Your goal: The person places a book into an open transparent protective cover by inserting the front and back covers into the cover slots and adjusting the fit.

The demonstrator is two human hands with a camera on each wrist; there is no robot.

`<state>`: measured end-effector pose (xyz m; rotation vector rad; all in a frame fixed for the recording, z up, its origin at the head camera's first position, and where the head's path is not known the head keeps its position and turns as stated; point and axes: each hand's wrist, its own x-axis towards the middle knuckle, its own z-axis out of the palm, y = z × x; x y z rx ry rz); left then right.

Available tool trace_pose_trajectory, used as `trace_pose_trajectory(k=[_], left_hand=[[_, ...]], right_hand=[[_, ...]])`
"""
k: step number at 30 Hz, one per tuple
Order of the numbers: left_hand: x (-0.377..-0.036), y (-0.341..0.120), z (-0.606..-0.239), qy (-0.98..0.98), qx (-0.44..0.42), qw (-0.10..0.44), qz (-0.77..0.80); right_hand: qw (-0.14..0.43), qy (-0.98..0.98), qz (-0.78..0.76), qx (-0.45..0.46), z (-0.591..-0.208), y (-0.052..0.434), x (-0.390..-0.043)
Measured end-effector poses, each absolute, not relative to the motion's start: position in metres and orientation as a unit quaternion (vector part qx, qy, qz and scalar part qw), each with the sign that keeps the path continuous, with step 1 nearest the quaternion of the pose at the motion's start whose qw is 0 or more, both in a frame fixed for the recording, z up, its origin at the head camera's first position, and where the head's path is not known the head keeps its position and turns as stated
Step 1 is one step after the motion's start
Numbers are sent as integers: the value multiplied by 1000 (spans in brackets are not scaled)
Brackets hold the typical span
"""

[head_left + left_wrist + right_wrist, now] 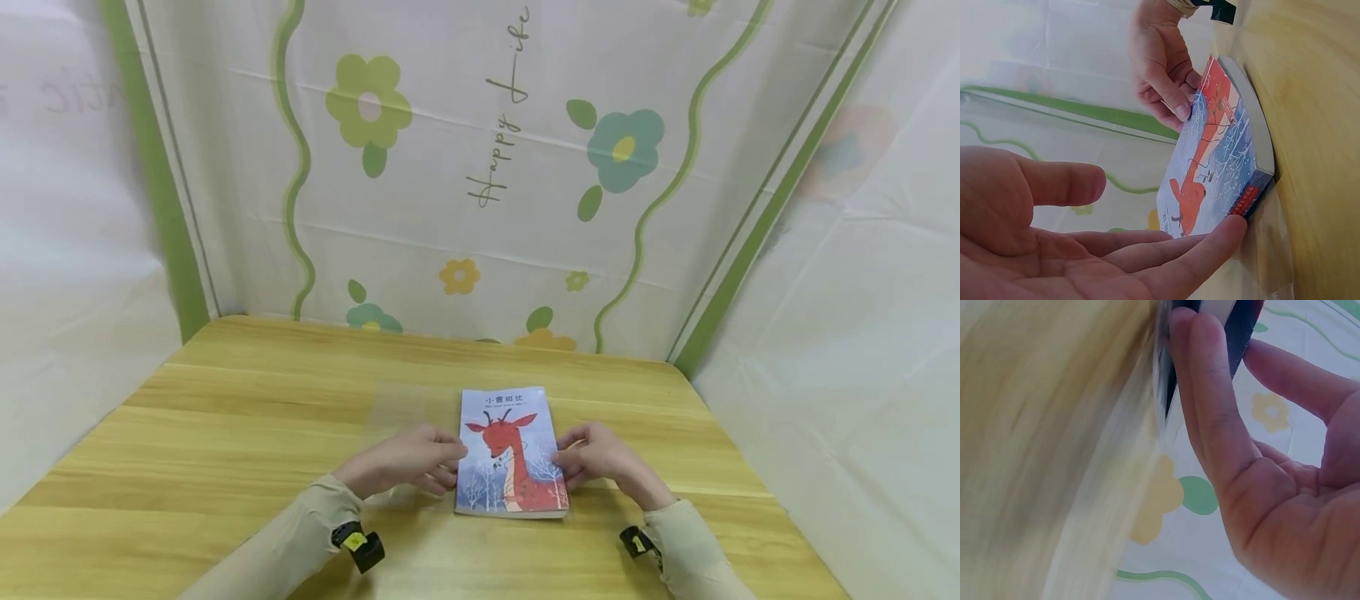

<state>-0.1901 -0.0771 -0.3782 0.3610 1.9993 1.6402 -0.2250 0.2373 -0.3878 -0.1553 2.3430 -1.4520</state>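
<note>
A paperback book point(512, 454) with a red deer on its pale blue cover lies face up on the wooden table. My left hand point(414, 460) is at its left side. In the left wrist view, the fingers reach along the spine with a fingertip right at it, and the thumb stands apart from the cover. On the opposite side, my right hand point(597, 457) pinches the book's edge. The right wrist view has its thumb point(1285, 372) against the cover and its fingers point(1213, 394) along the page edge. A clear plastic sheet point(395, 408) shows beside and under the book.
The wooden table point(225, 433) extends around the book. A white curtain point(450, 217) printed with flowers and green wavy lines hangs behind it, with pale sheets at the left point(75, 250) and right point(847, 333). Black straps with small devices are on both wrists.
</note>
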Motion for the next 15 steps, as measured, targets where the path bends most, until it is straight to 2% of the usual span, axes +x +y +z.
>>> trace_pose_trajectory(k=[15], left_hand=[[-189, -77, -377, 739, 143, 268, 601]], right_hand=[[147, 859, -482, -86, -376, 241, -224]])
